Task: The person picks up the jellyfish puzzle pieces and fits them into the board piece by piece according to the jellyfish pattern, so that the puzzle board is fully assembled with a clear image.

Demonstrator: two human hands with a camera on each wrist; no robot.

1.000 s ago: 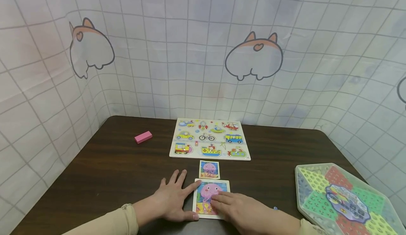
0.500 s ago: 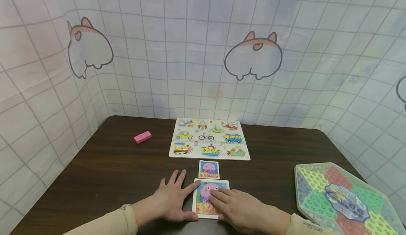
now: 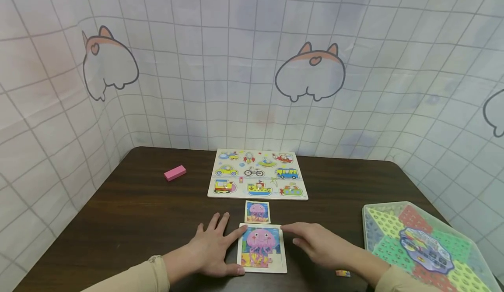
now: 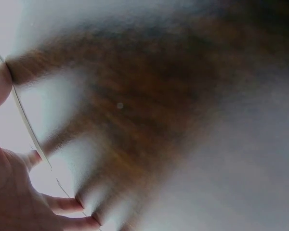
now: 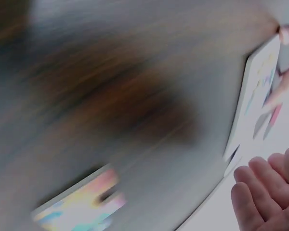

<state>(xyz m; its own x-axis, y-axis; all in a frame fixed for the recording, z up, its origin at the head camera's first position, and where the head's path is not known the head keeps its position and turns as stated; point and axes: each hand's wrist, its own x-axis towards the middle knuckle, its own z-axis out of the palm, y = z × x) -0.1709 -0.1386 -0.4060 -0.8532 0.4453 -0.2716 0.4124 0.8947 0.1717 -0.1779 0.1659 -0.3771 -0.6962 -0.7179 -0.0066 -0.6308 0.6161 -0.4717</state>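
A square jellyfish jigsaw puzzle [image 3: 278, 264] lies flat on the dark table, its lower right corner showing bare white backing. My left hand [image 3: 210, 248] rests spread beside it, index fingertip and thumb against its left edge. In the left wrist view the fingers [image 4: 67, 204] are stretched apart. At the puzzle's upper right corner is my right hand [image 3: 323, 244], index finger extended, holding nothing. A loose jigsaw piece [image 3: 343, 273] lies near the right forearm; the right wrist view shows this colourful piece [image 5: 82, 202] larger, on the tabletop.
A small jellyfish picture card [image 3: 257, 212] lies just beyond the puzzle. Behind it is a vehicle peg board [image 3: 257, 176]. A pink block [image 3: 175, 173] sits at back left. A hexagonal Chinese checkers box [image 3: 421, 244] occupies the right side. Grid-patterned cloth [image 3: 252, 86] hangs behind.
My right hand has moved off the puzzle's lower right, to its upper right edge, uncovering the bare corner. The loose piece by the right forearm now shows. The left hand stays in place.
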